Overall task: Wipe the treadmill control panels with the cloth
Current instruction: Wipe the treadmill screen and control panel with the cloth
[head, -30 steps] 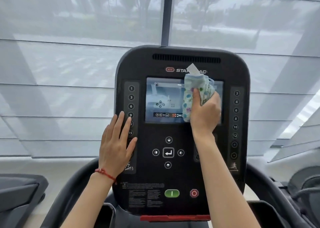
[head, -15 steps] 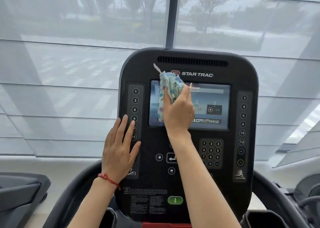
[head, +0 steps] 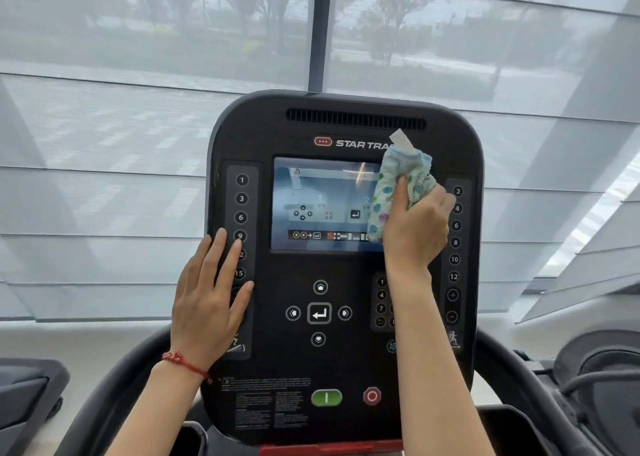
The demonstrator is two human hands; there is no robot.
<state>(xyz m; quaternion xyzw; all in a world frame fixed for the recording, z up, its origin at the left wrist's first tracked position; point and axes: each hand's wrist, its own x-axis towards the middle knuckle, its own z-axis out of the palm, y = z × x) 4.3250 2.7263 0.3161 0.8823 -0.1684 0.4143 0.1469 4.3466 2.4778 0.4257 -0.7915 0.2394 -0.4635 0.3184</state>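
A black treadmill control panel [head: 346, 362] stands upright in front of me, with a lit screen [head: 322, 203] in its upper half. My right hand [head: 417, 227] grips a bunched pale cloth [head: 398, 182] with coloured spots and presses it against the screen's right edge. A white tag sticks up from the cloth. My left hand [head: 207, 303] lies flat, fingers spread, over the left column of numbered buttons [head: 241, 199]. It holds nothing. My right forearm hides part of the keypad [head: 381, 300].
A green start button [head: 326, 397] and a red stop button [head: 372, 396] sit low on the panel. Curved black handrails [head: 512, 379] run down both sides. Other machines stand at the far left [head: 27, 396] and right [head: 602, 379]. Shaded windows fill the background.
My right hand has swept the cloth from the screen's left part back to its right edge. My left hand has stayed on the left button column.
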